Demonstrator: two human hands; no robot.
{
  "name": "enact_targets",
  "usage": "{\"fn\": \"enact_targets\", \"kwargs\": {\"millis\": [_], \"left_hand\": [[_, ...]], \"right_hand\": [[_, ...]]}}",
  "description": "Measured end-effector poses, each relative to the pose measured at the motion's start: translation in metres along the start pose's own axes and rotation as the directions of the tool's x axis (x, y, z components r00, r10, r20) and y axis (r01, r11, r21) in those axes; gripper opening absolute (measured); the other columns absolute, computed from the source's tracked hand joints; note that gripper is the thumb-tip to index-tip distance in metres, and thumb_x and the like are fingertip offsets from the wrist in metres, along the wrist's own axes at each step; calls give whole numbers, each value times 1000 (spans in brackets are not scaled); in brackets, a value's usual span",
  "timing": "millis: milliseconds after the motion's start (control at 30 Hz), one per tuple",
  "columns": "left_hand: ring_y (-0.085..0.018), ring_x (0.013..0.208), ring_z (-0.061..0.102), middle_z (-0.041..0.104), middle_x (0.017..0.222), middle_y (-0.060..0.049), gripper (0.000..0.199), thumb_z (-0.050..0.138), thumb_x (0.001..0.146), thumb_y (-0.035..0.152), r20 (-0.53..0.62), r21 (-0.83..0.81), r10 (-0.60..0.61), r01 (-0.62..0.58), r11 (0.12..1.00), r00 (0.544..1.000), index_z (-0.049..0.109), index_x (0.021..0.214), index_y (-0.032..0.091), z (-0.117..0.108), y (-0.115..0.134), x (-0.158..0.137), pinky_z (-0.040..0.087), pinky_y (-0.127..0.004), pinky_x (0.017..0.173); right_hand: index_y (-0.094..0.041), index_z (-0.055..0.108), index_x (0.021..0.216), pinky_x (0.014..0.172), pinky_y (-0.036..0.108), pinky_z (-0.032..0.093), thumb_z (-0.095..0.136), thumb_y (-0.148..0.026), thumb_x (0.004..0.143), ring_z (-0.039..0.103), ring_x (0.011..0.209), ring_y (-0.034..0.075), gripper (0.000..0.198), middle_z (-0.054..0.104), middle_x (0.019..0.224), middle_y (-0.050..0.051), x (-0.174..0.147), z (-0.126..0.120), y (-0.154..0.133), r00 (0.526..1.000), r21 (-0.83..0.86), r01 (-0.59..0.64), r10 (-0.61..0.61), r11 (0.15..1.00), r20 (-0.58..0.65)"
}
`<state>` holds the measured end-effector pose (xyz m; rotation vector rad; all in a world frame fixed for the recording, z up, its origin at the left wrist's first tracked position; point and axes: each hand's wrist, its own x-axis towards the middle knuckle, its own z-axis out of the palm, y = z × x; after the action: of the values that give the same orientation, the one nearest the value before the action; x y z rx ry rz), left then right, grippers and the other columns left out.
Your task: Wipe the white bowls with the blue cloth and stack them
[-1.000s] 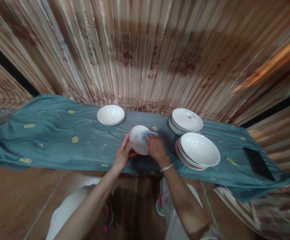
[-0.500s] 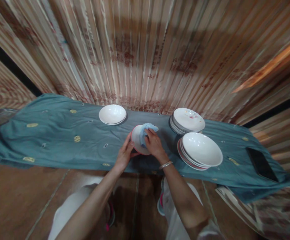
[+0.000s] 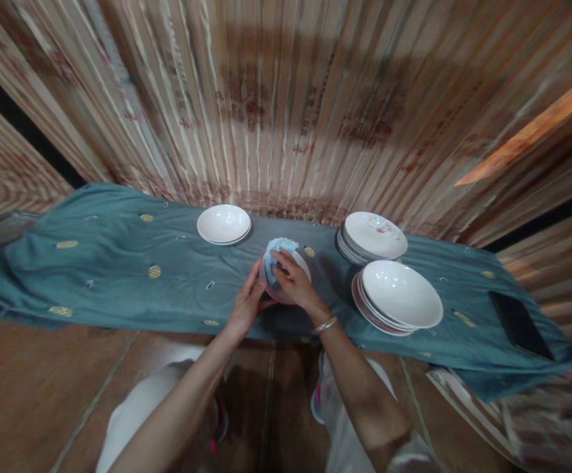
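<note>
I have the red-rimmed dish (image 3: pixel 303 263) in front of me, above the near part of the teal-draped surface (image 3: pixel 118 276), between the stacks on either side; whether its base touches the fabric I cannot tell. My left hand (image 3: pixel 246 305) clasps it by the left edge, the fingers along the outside and the thumb near the rim. My right hand (image 3: pixel 296 282) reaches in from the other side, its fingers bent around a crumpled blue cloth (image 3: pixel 270 261) and holding it against the white inside, over the left part; a silvery bracelet (image 3: pixel 324 325) circles that wrist. Farther back and to my left sits a small pile of white bowls (image 3: pixel 224 223). To my right, just beyond my right hand, stands a stack of larger white bowls (image 3: pixel 401 293), and close behind it is a stack of plates (image 3: pixel 374 235), the top one bearing a floral print. A black phone (image 3: pixel 519 325) lies well apart, toward the right end.
</note>
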<state>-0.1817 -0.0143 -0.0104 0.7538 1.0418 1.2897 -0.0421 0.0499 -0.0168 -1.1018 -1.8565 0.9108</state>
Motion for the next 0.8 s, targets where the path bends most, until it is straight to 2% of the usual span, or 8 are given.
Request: {"fn": "enact_targets", "kwargs": {"millis": [167,367,633,800], "left_hand": [[-29,124,54,51,145,-4,74,73,76,47,-7,-15,-2,1,1000,1000,46,143,33,-2,-3,1,60,-37,82],[-27,116,60,58,137,-5,71,72,78,45,-25,-34,-6,5,999,1000,47,143,32,-5,-9,4,61,-38,81],[-27,113,61,57,137,-5,69,71,78,46,-24,-5,24,-24,1000,999,48,142,31,-4,-8,3,61,-38,80],[-28,114,61,60,134,-6,74,72,76,49,-28,-3,3,-3,1000,1000,47,143,30,-4,-10,5,62,-37,78]], "right_hand": [[-22,63,128,113,35,35,55,-45,89,45,135,22,46,52,144,7,-2,-1,-3,998,221,17,-31,975,58],[-21,68,121,109,34,38,58,-45,88,56,122,21,41,62,131,5,-5,-8,-16,988,368,-39,-20,929,155],[-21,74,107,104,32,39,59,-42,88,58,115,20,32,67,121,4,-9,-18,-22,971,406,-75,-26,911,238],[-18,74,104,89,27,44,58,-34,87,61,96,16,29,69,105,3,-9,-19,-19,963,383,-96,-11,919,268]]}}
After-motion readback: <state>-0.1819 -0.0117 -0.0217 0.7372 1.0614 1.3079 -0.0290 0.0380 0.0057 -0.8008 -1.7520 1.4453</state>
